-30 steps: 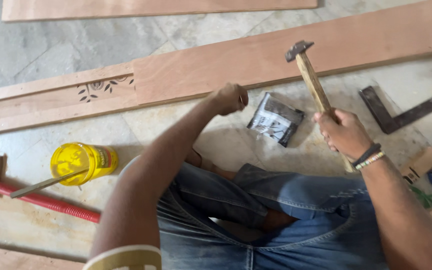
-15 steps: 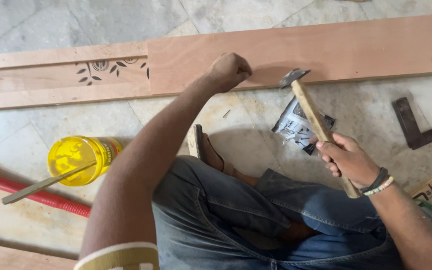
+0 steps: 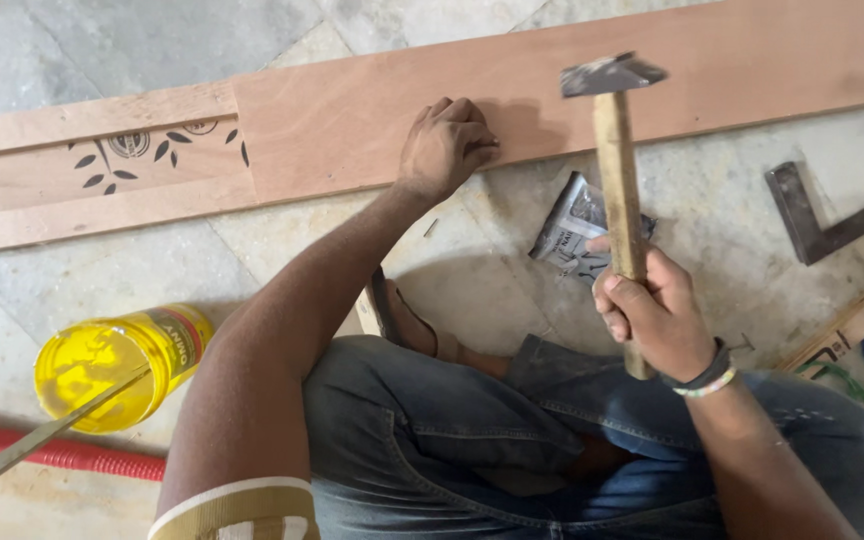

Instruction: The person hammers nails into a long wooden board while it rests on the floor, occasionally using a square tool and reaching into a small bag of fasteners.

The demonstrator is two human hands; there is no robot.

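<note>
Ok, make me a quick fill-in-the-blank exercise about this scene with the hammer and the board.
1. The right hand grips a hammer by its ____ handle.
2. The left hand rests on the long wooden ____.
3. The jar lying on the floor is ____ in colour.
4. The person wears blue ____.

Missing words: wooden; board; yellow; jeans

Left hand: arm extended forward, fingers curled, knuckles up, pressed down. Right hand: fist closed, thumb side up, banded wrist just behind it.
</note>
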